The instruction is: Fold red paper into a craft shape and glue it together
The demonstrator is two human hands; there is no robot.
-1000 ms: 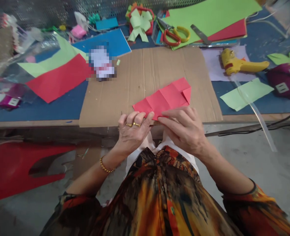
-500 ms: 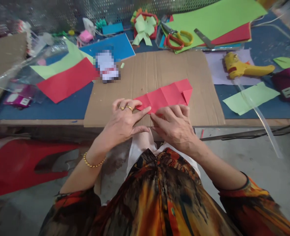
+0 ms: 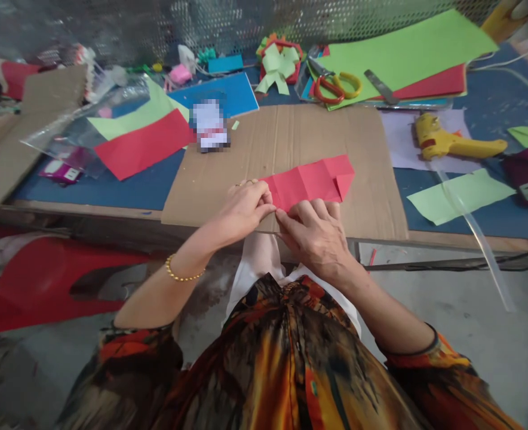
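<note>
A red strip of paper [image 3: 309,181] with several crease lines lies slanted on the brown cardboard sheet [image 3: 219,179]. Its right end has a folded corner. My left hand [image 3: 245,206] is closed on the strip's left end, thumb and fingers pinched together. My right hand [image 3: 315,233] grips the strip's lower edge, its fingers curled and its thumb near the left thumb. The fingers hide part of that lower edge.
Scissors [image 3: 335,86] and green sheets [image 3: 407,54] lie at the back. A yellow glue gun [image 3: 456,143] and a pale green strip [image 3: 461,196] are right; a red strip [image 3: 145,143] and a pixelated item [image 3: 210,125] are left.
My left hand has turned and its fingers have closed in on the strip's left end, where they were spread before. My right hand stays at the lower edge. The whole view has shifted slightly.
</note>
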